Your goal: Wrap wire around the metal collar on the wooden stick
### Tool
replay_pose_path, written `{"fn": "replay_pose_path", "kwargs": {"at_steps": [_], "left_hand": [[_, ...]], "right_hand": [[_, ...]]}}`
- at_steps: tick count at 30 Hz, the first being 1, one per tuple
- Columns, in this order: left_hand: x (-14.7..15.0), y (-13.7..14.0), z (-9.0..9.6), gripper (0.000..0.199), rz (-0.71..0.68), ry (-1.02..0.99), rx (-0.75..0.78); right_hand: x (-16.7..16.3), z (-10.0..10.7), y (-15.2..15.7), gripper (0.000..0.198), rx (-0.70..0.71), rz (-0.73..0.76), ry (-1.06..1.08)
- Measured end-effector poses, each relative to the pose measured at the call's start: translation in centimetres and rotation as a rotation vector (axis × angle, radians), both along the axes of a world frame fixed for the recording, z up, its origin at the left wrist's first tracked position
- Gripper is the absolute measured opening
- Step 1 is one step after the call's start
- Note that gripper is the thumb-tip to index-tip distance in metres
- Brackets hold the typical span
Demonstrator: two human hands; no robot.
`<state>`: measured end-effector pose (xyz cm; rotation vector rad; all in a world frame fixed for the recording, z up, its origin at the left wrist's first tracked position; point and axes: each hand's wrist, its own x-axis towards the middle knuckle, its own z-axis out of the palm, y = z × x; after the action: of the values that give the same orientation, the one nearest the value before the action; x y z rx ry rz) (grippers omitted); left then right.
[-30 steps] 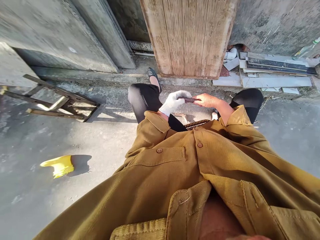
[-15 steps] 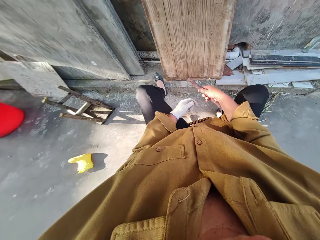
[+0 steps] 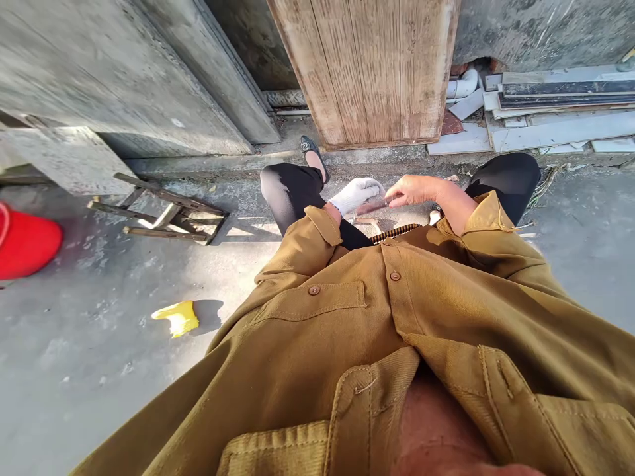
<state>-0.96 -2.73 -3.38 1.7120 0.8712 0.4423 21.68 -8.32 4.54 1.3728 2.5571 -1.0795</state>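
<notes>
My left hand (image 3: 355, 194) wears a white glove, and its fingers are curled closed in front of my lap. Whatever it grips is too small and blurred to make out. Close beside it on the right, my bare right hand (image 3: 411, 190) is closed around a narrow, reddish-brown, knife-like tool (image 3: 372, 206). The tool points left and lies just under the gloved fingertips; whether it touches them I cannot tell. Its grip end is hidden by my right hand. Below the hands, a pale piece (image 3: 370, 223) shows between my knees, partly hidden by the shirt.
A weathered plank panel (image 3: 380, 73) leans on the wall ahead. A small wooden frame stool (image 3: 169, 211) lies at left, near a red bucket (image 3: 30, 243) and a yellow scoop-shaped object (image 3: 179, 318). Stacked boards (image 3: 560, 135) and a white pipe (image 3: 464, 86) are at right.
My right hand has moved the reddish-brown tool down from pointing up and away to lying beside the gloved hand. My left hand has risen slightly. The view has shifted a little, showing more of the bucket.
</notes>
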Motion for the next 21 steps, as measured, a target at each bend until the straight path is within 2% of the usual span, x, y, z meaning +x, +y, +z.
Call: {"fn": "replay_pose_path", "kwargs": {"at_steps": [2,3,5,7,9,11,15,18,21], "left_hand": [[0.6,-1.1,-0.6,0.017,0.048,-0.102,-0.163],[1.1,-1.9,-0.8,0.017,0.017,-0.090,-0.194],[2.2,-3.4,-0.8,0.015,0.011,-0.097,-0.216],[3.0,-4.6,-0.6,0.013,0.054,-0.083,-0.185],[3.3,-5.2,-0.5,0.015,0.026,0.018,-0.133],[3.1,-5.0,-0.7,0.017,0.008,0.140,-0.013],[2.1,-3.0,-1.9,0.019,0.026,0.277,0.288],[1.8,-1.4,-2.2,0.018,0.004,0.268,0.325],[1.6,-0.8,-2.0,0.018,0.044,0.174,0.197]], "right_hand": [[0.6,0.3,0.2,0.020,0.054,-0.178,0.092],[0.7,0.2,0.4,0.022,0.074,-0.281,0.113],[0.9,-0.4,1.0,0.027,0.072,-0.453,0.107],[0.8,-1.2,1.5,0.031,0.073,-0.531,0.027],[0.7,-1.9,1.9,0.033,0.115,-0.511,-0.128],[0.5,-2.5,2.0,0.033,0.135,-0.445,-0.299],[-0.5,-3.2,1.1,0.022,0.042,-0.310,-0.517],[-0.9,-3.1,0.4,0.008,-0.043,-0.189,-0.506],[-0.1,-2.3,0.5,0.002,-0.157,-0.046,-0.276]]}}
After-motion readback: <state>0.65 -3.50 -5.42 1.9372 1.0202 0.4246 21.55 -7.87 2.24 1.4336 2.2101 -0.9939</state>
